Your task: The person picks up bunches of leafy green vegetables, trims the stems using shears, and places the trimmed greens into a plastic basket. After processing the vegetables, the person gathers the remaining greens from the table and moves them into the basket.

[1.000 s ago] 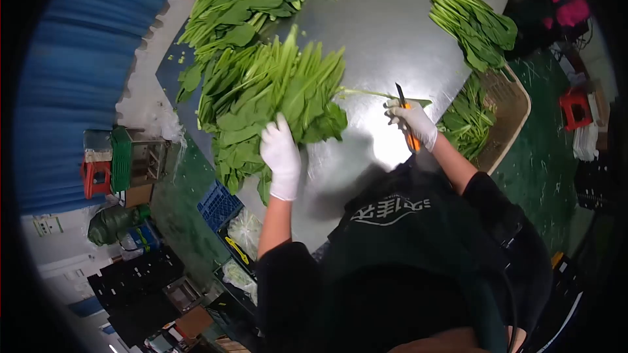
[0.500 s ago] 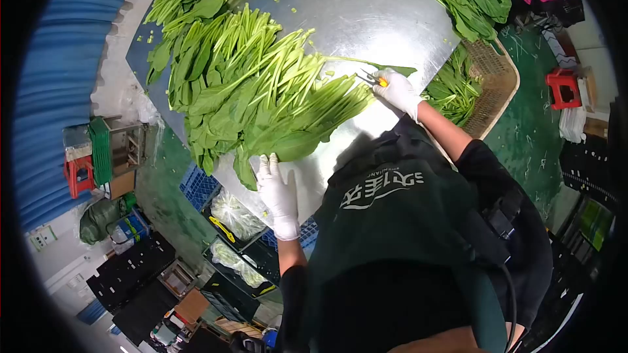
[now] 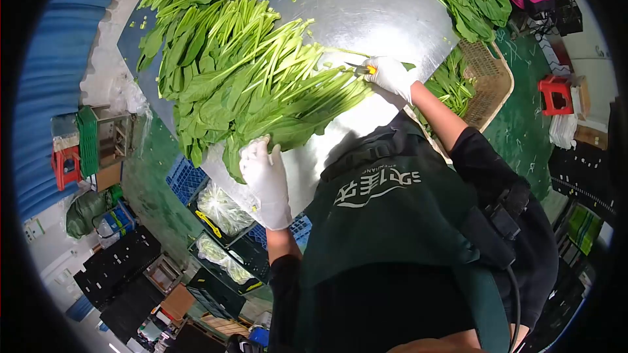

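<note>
a white-gloved right hand (image 3: pixel 390 77) with an orange-handled, dark-bladed knife (image 3: pixel 364 68) beside the stem ends of a broad pile of leafy green vegetables (image 3: pixel 229 75).
the pile lies ahead of and between the hands, stems toward the right one, whose fingers wrap round the knife; the white-gloved left hand (image 3: pixel 265 180) is loosely spread, thumb apart, fingertips touching the near leaf edges, grasping nothing visible. beneath is a shiny grey metal table (image 3: pixel 353 3); a tan perforated plastic basket (image 3: pixel 494 82) of greens stands at its right edge, a red plastic stool (image 3: pixel 556 95) beyond on the green floor (image 3: pixel 520 114). a second ago the left hand lay over the leaves and the knife was well apart from the pile.
</note>
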`<state>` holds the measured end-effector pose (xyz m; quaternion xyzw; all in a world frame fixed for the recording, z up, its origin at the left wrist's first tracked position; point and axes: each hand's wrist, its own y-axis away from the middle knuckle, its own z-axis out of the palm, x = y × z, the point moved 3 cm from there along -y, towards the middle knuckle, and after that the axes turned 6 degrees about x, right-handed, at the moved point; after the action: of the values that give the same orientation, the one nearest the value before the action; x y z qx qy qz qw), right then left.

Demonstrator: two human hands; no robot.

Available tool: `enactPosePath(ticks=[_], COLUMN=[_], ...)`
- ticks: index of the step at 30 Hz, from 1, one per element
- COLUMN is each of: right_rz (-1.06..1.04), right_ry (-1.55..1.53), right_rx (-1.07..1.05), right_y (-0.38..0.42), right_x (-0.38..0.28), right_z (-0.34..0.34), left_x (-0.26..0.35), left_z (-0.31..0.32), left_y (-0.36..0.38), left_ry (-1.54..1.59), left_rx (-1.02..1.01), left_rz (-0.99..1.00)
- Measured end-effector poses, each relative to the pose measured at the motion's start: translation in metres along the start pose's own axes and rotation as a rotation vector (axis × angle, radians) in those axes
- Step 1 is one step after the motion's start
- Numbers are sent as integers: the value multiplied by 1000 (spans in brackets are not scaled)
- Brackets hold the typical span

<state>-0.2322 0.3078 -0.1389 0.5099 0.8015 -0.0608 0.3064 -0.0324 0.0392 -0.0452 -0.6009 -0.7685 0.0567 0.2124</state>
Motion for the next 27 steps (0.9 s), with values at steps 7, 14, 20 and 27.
enactPosePath(ticks=[7,14,20,27], right_rz=[159,366,263,222], right_ry=[-993,-1442,-1235,-1036], right_rx=[318,515,425,358], right_y=[38,40,57,65], right_x=[-53,0,-36,-25], right_z=[-64,-52,-49,-54], left_x=[40,27,129,155], left_z=[40,12,-26,73], left_y=[-27,-45,-87,-93], left_ry=[57,-271,184,749], left_rx=[7,-209,359,-298], left_rz=[139,40,340,157])
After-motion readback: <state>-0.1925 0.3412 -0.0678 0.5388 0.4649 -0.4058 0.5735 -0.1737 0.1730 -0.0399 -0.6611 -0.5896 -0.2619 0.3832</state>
